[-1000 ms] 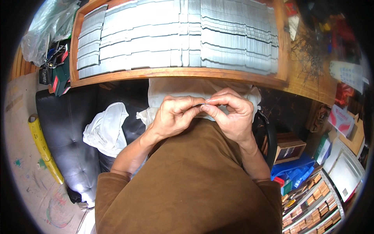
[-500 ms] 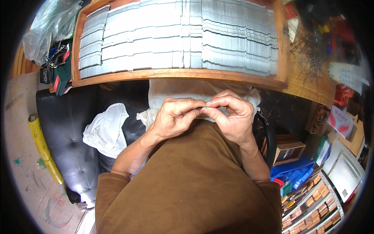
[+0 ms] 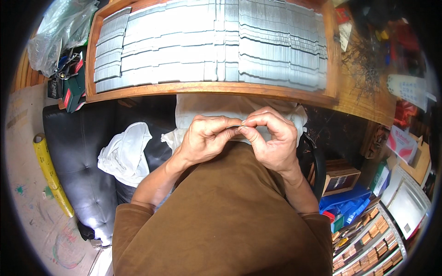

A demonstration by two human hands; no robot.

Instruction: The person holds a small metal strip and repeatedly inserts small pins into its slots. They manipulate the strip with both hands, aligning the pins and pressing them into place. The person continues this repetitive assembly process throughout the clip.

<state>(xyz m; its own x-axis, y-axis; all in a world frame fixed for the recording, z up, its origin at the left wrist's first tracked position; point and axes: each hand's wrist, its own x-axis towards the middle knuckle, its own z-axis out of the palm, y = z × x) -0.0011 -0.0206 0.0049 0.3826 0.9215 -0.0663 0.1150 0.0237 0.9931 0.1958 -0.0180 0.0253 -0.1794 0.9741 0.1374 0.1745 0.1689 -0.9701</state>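
Note:
In front of my chest, both hands meet fingertip to fingertip. Between thumb and forefinger, my left hand (image 3: 206,138) pinches a small thin strip (image 3: 236,126), mostly covered by the fingers. My right hand (image 3: 272,138) is closed at the strip's other end, its thumb and forefinger pressed together there. What the strip is made of cannot be made out. Just beyond the hands lies a white cloth (image 3: 202,106). Farther off stands a wooden tray (image 3: 207,87) packed with rows of thin grey metal pieces (image 3: 170,46).
Beside me on the left is a black padded seat (image 3: 78,156) with a crumpled white cloth (image 3: 126,152) on it. A yellow roll (image 3: 49,172) lies beyond. To the right are a small wooden box (image 3: 340,179), a blue bag (image 3: 347,204) and racks of wooden pieces (image 3: 373,244).
My right hand has shifted slightly left, and its fingertips sit a little closer over the strip. My left hand stays nearly still.

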